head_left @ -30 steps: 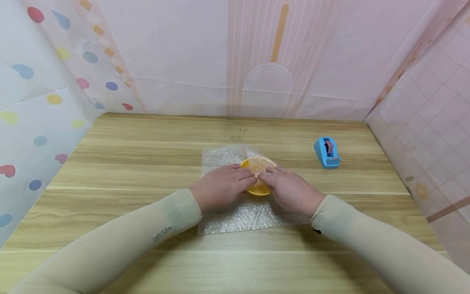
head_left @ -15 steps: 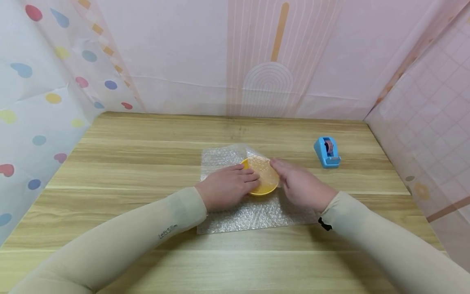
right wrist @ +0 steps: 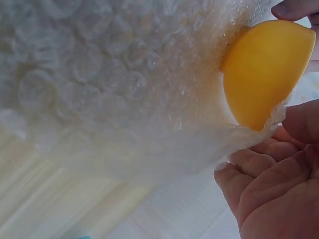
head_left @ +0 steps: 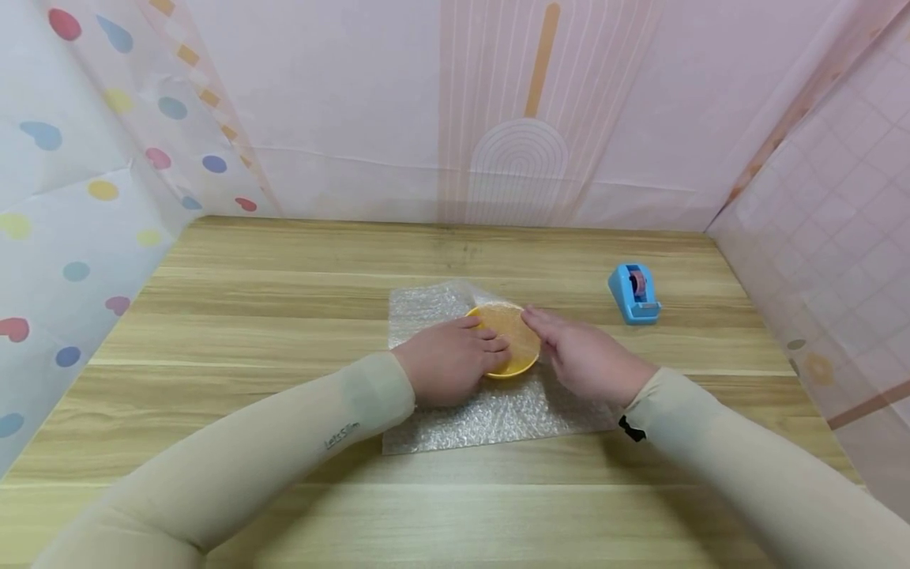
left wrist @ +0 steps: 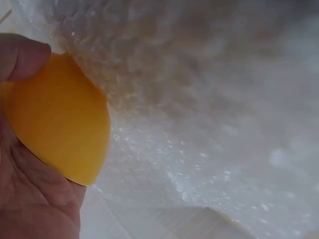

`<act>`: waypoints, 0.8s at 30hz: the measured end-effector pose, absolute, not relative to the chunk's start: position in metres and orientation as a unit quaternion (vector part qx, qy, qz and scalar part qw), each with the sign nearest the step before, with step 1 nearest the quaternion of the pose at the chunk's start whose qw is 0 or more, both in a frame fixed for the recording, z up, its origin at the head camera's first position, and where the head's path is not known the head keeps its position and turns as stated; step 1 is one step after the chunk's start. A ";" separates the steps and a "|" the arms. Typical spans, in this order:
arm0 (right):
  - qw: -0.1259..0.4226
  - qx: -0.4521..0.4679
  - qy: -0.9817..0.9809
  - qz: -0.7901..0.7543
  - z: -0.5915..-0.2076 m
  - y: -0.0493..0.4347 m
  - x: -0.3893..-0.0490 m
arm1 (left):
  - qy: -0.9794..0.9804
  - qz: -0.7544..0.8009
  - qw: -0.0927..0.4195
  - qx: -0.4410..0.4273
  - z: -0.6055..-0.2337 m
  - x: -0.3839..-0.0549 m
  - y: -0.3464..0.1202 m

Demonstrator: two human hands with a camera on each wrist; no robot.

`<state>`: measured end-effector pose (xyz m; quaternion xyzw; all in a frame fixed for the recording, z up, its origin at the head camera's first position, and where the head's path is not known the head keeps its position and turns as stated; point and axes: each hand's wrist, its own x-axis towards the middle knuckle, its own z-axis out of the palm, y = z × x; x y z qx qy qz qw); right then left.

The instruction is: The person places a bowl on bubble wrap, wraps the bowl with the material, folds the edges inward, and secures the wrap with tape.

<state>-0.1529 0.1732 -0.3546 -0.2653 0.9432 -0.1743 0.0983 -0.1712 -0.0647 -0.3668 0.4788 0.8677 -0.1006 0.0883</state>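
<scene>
A yellow bowl point(head_left: 517, 359) sits upright on a sheet of bubble wrap point(head_left: 469, 423), with a flap of the wrap laid across its mouth. My left hand point(head_left: 449, 362) holds the bowl from the left, its fingers spread over the covered top. In the left wrist view, the thumb rests on the side of the bowl point(left wrist: 65, 119). On the right side, my right hand point(head_left: 586, 356) holds the wrap up against the bowl. The right wrist view shows that hand point(right wrist: 284, 174) with its thumb and bent fingers at the wrap's edge, close under the bowl point(right wrist: 269, 69).
A blue tape dispenser point(head_left: 635, 296) with a pinkish roll stands at the right rear of the wooden table point(head_left: 249, 316). Patterned sheets point(head_left: 341, 103) enclose the back and both sides of the table.
My right hand has moved from the bowl's middle out to its right edge, and the wrap flap now covers more of the mouth. My left hand has shifted slightly right.
</scene>
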 end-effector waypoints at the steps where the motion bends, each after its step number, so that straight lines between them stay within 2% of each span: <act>1: 0.098 -0.266 0.943 -0.173 -0.354 0.173 -0.153 | 0.869 -0.103 0.094 0.476 -0.367 -0.172 -0.063; 6: 0.101 -0.269 0.941 -0.180 -0.353 0.177 -0.153 | 0.870 -0.116 0.105 0.467 -0.369 -0.174 -0.057; 14: 0.133 -0.222 0.943 -0.211 -0.350 0.195 -0.152 | 0.873 -0.105 0.105 0.464 -0.368 -0.173 -0.055; 24: 0.191 -0.158 0.941 -0.230 -0.351 0.212 -0.153 | 0.876 -0.084 0.103 0.463 -0.368 -0.177 -0.059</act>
